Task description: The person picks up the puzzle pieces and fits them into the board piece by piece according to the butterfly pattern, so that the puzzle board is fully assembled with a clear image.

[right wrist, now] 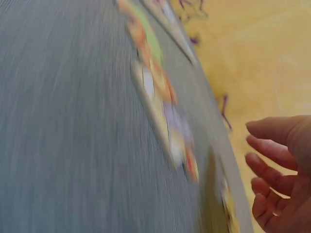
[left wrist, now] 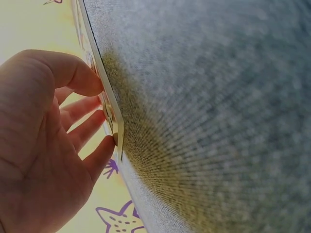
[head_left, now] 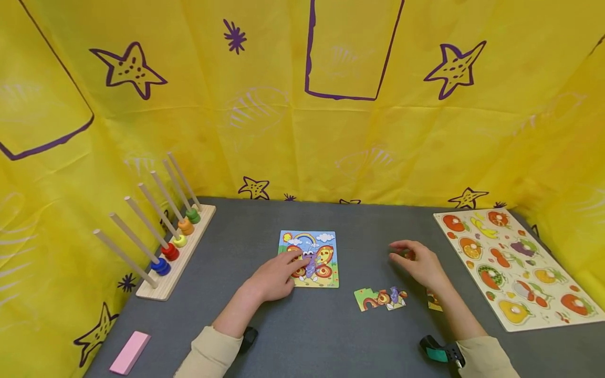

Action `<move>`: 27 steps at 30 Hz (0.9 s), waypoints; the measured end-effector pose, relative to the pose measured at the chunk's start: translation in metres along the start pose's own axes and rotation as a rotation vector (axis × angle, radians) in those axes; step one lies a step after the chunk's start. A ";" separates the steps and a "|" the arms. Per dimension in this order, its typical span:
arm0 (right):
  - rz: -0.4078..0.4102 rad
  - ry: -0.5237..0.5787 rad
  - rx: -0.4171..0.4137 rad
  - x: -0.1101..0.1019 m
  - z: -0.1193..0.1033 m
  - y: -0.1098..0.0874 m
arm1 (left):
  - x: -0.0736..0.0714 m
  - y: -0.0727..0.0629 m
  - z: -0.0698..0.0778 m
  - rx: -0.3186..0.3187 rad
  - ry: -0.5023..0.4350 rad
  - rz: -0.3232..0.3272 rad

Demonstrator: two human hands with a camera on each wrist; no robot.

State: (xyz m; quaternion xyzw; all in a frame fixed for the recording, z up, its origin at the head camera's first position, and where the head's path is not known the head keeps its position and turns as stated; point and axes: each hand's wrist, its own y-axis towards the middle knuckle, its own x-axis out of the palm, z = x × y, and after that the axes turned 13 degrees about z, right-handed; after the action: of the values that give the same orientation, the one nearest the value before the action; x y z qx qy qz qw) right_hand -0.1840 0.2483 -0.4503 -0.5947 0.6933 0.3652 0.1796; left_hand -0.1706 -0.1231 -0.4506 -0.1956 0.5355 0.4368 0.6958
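A square butterfly puzzle board (head_left: 326, 239) lies flat on the dark table. My left hand (head_left: 274, 277) rests on its left part, fingertips over the picture; in the left wrist view the thumb (left wrist: 80, 77) and fingers touch the board's edge. To the right, my right hand (head_left: 422, 262) hovers over the table with fingers loosely bent, nothing visible between them in the right wrist view. A small reddish patch (head_left: 409, 255) shows behind its fingers, too hidden to identify. Nearer the front lie puzzle pieces (head_left: 366, 297), side by side. Another piece (head_left: 434, 302) is partly covered by the right forearm.
A wooden peg stand (head_left: 189, 236) with coloured rings stands at the left. A pink block (head_left: 129, 353) lies at the front left. A fruit puzzle board (head_left: 510, 273) occupies the right side. A yellow patterned cloth (head_left: 293, 147) hangs behind the table.
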 end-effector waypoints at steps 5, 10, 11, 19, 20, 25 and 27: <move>0.025 -0.094 -0.008 -0.024 0.020 -0.010 | -0.004 -0.001 0.002 -0.026 -0.008 -0.011; -0.021 -0.148 0.016 -0.033 0.033 -0.017 | -0.004 -0.002 0.002 -0.023 -0.008 -0.010; -0.029 -0.151 0.025 -0.033 0.034 -0.018 | -0.004 -0.002 0.002 -0.023 -0.008 -0.012; -0.050 -0.160 0.090 -0.034 0.041 -0.019 | -0.002 0.000 0.002 -0.031 -0.005 -0.020; -0.050 -0.162 0.095 -0.034 0.041 -0.019 | -0.002 0.000 0.002 -0.032 -0.005 -0.021; -0.026 -0.135 0.126 -0.033 0.039 -0.020 | -0.003 0.000 0.003 -0.041 -0.017 -0.030; 0.004 -0.102 0.127 -0.030 0.037 -0.020 | -0.003 0.001 0.003 -0.039 -0.019 -0.034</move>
State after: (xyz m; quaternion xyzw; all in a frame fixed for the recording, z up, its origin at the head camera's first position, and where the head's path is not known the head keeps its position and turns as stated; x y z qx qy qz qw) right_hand -0.1650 0.2952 -0.4610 -0.5616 0.7061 0.3506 0.2512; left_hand -0.1692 -0.1213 -0.4467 -0.2141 0.5167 0.4373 0.7042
